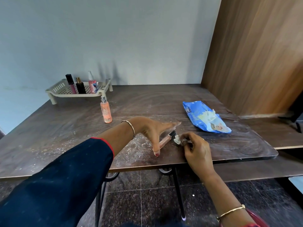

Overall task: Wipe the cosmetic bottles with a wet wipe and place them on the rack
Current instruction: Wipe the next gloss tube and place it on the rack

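A thin pink lip gloss tube with a black cap [166,139] lies flat at six o'clock on the dark wooden desk [65,128]. The left hand [150,128] is spread wide over it and not closed. The right hand [198,149] pinches a scrunched white wet wipe [177,139] by the cap. I think wiping this tube comes now. Next it needs picking up, rubbing, then carrying to the cream plastic rack [56,87] at ten o'clock.

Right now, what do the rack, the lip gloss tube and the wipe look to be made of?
Rack: beige moulded plastic, matte, judging by its slotted walls and grid floor. Lip gloss tube: seemingly clear glossy plastic showing pink contents, with a black cap; could be glass. Wet wipe: white soft fabric, crumpled in the right hand.
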`<state>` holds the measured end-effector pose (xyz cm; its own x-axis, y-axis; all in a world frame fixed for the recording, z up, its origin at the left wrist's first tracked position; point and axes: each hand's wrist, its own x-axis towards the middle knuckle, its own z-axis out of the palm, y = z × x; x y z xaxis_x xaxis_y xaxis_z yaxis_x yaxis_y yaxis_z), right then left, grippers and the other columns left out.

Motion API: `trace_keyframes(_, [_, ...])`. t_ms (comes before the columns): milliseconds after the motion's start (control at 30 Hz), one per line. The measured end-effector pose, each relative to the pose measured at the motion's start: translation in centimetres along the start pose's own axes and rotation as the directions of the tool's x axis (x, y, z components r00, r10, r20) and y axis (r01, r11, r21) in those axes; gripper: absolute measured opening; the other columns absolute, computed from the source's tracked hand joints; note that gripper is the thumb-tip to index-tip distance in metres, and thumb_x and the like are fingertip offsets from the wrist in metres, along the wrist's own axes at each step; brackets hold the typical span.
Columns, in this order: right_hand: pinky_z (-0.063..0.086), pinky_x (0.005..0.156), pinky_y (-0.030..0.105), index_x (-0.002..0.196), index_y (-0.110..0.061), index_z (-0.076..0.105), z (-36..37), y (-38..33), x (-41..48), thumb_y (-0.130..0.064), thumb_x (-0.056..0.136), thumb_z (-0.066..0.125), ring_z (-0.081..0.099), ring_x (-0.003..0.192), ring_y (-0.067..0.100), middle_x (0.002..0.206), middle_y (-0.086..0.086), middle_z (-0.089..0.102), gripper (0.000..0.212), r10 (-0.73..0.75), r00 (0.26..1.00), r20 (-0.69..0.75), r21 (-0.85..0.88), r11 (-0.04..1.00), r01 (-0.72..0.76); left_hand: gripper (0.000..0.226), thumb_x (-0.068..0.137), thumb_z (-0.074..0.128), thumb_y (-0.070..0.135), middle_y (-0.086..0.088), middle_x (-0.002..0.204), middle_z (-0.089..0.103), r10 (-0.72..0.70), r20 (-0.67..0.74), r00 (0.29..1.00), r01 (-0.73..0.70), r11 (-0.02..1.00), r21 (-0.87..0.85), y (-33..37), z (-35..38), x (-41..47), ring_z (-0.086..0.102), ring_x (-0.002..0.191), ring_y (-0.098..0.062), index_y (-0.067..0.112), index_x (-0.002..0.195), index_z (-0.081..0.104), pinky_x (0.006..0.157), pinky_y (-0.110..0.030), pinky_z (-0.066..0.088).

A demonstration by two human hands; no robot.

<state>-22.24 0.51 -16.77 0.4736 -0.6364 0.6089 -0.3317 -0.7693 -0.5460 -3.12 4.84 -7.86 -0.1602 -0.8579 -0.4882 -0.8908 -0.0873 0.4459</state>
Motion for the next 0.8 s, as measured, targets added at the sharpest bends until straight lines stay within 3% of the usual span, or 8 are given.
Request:
trace_keyframes(67, [0.052, 0.071, 0.041, 0.087, -0.014, 0.062, 0.0, -0.2, 0.0, 0.001, 0.081, 0.063, 0.062, 0.078, 0.018, 0.083, -0.001, 0.067, 0.016, 0.003, 1.000, -0.010, 0.005, 1.000, -0.003, 0.135, 0.065, 0.083, 0.003, -0.003, 0.160, -0.005, -0.012, 0.049, 0.999, 0.010, 0.999, 0.041, 0.2, -0.4, 0.1, 0.046, 0.099, -0.005, 0.044, 0.144, -0.018, 0.067, 0.000, 0.040])
trace_keyframes(133, [0.052, 0.070, 0.040, 0.087, -0.014, 0.062, 0.0, -0.2, 0.0, 0.001, 0.081, 0.064, 0.062, 0.077, 0.019, 0.083, -0.001, 0.068, 0.017, 0.001, 1.000, -0.026, 0.007, 1.000, -0.001, 0.134, 0.065, 0.081, 0.000, -0.003, 0.160, -0.003, -0.013, 0.068, 0.998, 0.007, 0.996, 0.088, 0.4, -0.7, 0.2, 0.044, 0.096, -0.003, 0.045, 0.144, -0.018, 0.062, -0.001, 0.041])
trace_keyframes(233, [0.052, 0.069, 0.037, 0.088, -0.014, 0.063, -0.1, -0.2, -0.1, 0.001, 0.081, 0.065, 0.062, 0.077, 0.018, 0.083, -0.001, 0.068, 0.017, 0.001, 0.999, -0.038, 0.004, 1.000, -0.001, 0.135, 0.063, 0.083, 0.003, -0.002, 0.160, 0.007, -0.002, 0.035, 0.999, -0.005, 0.983, 0.185, 0.7, -0.8, 0.4, 0.046, 0.098, 0.001, 0.044, 0.145, -0.015, 0.087, -0.014, 0.042])
trace_keyframes(300, [0.052, 0.069, 0.034, 0.088, -0.014, 0.063, 0.0, -0.2, -0.1, 0.001, 0.080, 0.065, 0.062, 0.077, 0.015, 0.083, -0.003, 0.068, 0.018, 0.002, 0.999, -0.049, 0.005, 1.000, -0.001, 0.135, 0.060, 0.087, 0.012, -0.002, 0.159, 0.011, -0.001, -0.018, 1.000, 0.005, 0.981, 0.195, 0.9, -0.6, 0.5, 0.043, 0.124, -0.011, 0.043, 0.146, -0.013, 0.106, -0.028, 0.033])
trace_keyframes(367, [0.052, 0.071, 0.027, 0.090, -0.017, 0.062, -0.1, -0.3, 0.1, -0.001, 0.082, 0.066, 0.062, 0.077, 0.008, 0.084, -0.008, 0.067, 0.018, 0.052, 0.997, -0.062, 0.058, 0.997, -0.049, 0.135, 0.059, 0.089, 0.020, -0.004, 0.159, 0.015, -0.006, -0.078, 0.997, 0.016, 0.991, 0.134, 0.9, -0.2, 0.6, 0.030, 0.140, -0.023, 0.040, 0.147, -0.011, 0.109, -0.030, 0.027])
trace_keyframes(533, [0.051, 0.078, 0.021, 0.095, -0.020, 0.064, -0.8, -0.4, 1.4, -0.001, 0.087, 0.059, 0.063, 0.085, 0.002, 0.090, -0.012, 0.067, 0.021, 0.211, 0.977, 0.007, 0.271, 0.940, -0.205, 0.131, 0.058, 0.086, 0.038, -0.009, 0.155, 0.023, -0.012, -0.277, 0.961, -0.004, 0.998, -0.057, -0.3, 2.7, 0.6, 0.030, 0.139, -0.027, 0.027, 0.150, -0.006, 0.116, -0.036, 0.025])
trace_keyframes(633, [0.049, 0.079, 0.019, 0.099, -0.016, 0.071, -0.9, -1.3, 2.0, 0.012, 0.080, 0.056, 0.062, 0.088, 0.008, 0.095, -0.006, 0.065, 0.037, 0.033, 0.992, 0.119, 0.181, 0.982, -0.054, 0.124, 0.057, 0.085, 0.041, -0.007, 0.151, 0.031, -0.056, -0.358, 0.932, 0.006, 0.990, -0.139, -1.1, 4.0, 0.6, 0.030, 0.138, -0.028, 0.016, 0.150, 0.007, 0.115, -0.040, 0.029])
trace_keyframes(800, [0.048, 0.082, 0.034, 0.111, -0.010, 0.069, 0.0, -2.4, 2.9, 0.000, 0.082, 0.061, 0.060, 0.096, 0.024, 0.110, 0.007, 0.061, 0.032, -0.164, 0.912, 0.377, -0.127, 0.966, 0.226, 0.118, 0.051, 0.083, 0.052, -0.004, 0.141, 0.038, -0.072, -0.390, 0.918, 0.042, 0.995, -0.086, -1.3, 4.0, 0.4, 0.034, 0.129, -0.023, 0.016, 0.145, 0.021, 0.112, -0.042, 0.032])
